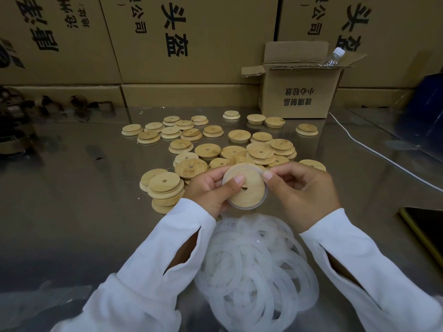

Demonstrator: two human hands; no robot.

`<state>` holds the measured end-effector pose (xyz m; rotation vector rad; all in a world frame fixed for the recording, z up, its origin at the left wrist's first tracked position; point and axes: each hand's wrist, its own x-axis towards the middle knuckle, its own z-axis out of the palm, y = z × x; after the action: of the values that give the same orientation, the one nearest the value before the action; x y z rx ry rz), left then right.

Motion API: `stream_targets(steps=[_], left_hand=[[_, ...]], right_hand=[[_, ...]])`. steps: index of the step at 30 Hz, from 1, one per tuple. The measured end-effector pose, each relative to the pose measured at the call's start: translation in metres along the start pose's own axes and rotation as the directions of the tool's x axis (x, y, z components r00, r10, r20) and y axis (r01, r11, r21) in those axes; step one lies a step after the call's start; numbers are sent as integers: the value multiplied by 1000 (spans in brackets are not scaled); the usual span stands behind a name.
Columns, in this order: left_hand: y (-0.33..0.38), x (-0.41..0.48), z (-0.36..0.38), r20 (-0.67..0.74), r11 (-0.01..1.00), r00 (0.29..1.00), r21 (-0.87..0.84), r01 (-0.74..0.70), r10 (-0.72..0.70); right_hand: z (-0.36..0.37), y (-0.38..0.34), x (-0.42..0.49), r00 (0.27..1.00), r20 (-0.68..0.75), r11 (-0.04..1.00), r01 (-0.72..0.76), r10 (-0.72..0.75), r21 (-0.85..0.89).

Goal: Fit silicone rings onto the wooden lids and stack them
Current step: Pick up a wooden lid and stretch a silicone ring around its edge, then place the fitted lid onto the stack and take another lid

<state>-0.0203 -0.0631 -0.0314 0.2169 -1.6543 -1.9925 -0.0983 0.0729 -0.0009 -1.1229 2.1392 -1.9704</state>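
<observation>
Both my hands hold one round wooden lid [250, 192] up over the table, its face with a small centre hole toward me. A translucent silicone ring [247, 207] sits around its rim. My left hand [211, 190] grips the lid's left side, thumb across the face. My right hand [302, 188] pinches the upper right edge at the ring. A heap of loose white silicone rings [259, 267] lies below my hands. Several wooden lids [206, 150] are scattered across the table behind, with a short stack [165, 188] at the left.
A small open cardboard box [299, 92] with a plastic bottle [334, 57] in it stands at the back right. Large printed cartons [191, 39] wall the far side. A white cable [374, 147] runs across the right of the reflective table [72, 188]. A dark tray edge [422, 226] is at right.
</observation>
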Motion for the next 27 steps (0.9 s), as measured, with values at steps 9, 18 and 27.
stream_targets(steps=[9,18,27], left_hand=[[0,2,-2,-98,998,994,-32,46,-49],[-1,1,3,-112,997,991,-9,70,-71],[1,-3,3,-147,994,986,63,87,-77]], right_hand=[[5,9,3,956,181,971,-238,229,31],[-20,36,32,963,-140,973,-229,231,30],[-99,82,58,631,-690,779,-608,355,-155]])
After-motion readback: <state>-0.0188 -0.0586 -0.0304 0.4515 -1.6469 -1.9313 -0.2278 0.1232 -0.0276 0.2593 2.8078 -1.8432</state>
